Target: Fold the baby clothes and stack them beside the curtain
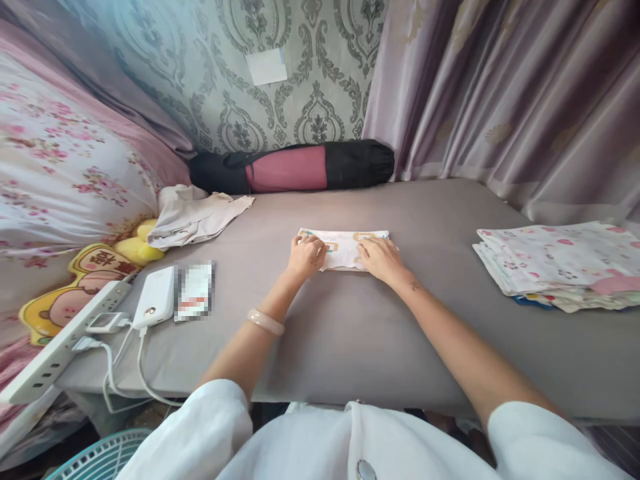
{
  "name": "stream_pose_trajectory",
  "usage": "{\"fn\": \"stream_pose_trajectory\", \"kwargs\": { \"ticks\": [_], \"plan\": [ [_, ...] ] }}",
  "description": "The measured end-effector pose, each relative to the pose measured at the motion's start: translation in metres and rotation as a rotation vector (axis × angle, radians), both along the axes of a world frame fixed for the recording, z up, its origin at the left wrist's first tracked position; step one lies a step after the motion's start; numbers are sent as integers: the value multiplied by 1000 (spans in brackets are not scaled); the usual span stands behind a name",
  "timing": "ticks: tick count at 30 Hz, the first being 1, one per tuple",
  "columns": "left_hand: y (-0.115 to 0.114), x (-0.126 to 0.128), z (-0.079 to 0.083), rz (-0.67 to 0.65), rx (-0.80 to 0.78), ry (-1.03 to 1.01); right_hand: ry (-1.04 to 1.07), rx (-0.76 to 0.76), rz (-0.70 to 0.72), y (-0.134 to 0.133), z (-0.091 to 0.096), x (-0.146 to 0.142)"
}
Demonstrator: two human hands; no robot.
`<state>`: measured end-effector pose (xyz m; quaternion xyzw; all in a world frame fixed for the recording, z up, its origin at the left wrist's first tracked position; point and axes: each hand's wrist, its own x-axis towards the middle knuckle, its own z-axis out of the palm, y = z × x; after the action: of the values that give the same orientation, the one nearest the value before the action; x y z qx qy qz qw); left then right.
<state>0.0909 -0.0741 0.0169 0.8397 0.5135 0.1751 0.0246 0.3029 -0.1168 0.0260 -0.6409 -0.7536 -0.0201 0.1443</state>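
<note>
A small folded white cloth [341,252] with a yellow and teal print lies flat in the middle of the grey-brown covered surface. On its left end rests my left hand [306,256], palm down, fingers slightly bent and apart. My right hand [380,257] lies over the right end, its fingers stretched inward across the fabric. Both hands touch the cloth from above and cover its ends. Farther right sits a stack of folded printed cloths [560,263], white with pink hearts and flowers on top. A rumpled beige cloth [200,219] is at the back left.
A black and pink rolled bag [287,168] lies along the patterned wall. At left are a white power bank [155,297], a blurred packet [194,291], a power strip [65,340] with cables and a yellow plush toy [55,293]. Curtains [500,87] hang at right.
</note>
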Motion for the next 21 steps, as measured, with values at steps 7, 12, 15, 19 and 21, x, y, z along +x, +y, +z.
{"fn": "stream_pose_trajectory", "kwargs": {
  "ticks": [7, 12, 15, 19, 21],
  "plan": [
    [19, 44, -18, 10, -28, 66, 15, -56, 18, 34, -26, -33],
    [24, 46, -34, -15, -118, 137, 3, -180, 11, 35, -37, -32],
    [25, 45, -37, -19, -132, 146, 2, -199, 11, 35, -38, -32],
    [26, 45, -36, 1, -135, 143, 21, -246, -7, 36, -35, -32],
    [26, 44, -37, 31, -129, 134, 37, -276, -25, 38, -34, -30]
  ]
}}
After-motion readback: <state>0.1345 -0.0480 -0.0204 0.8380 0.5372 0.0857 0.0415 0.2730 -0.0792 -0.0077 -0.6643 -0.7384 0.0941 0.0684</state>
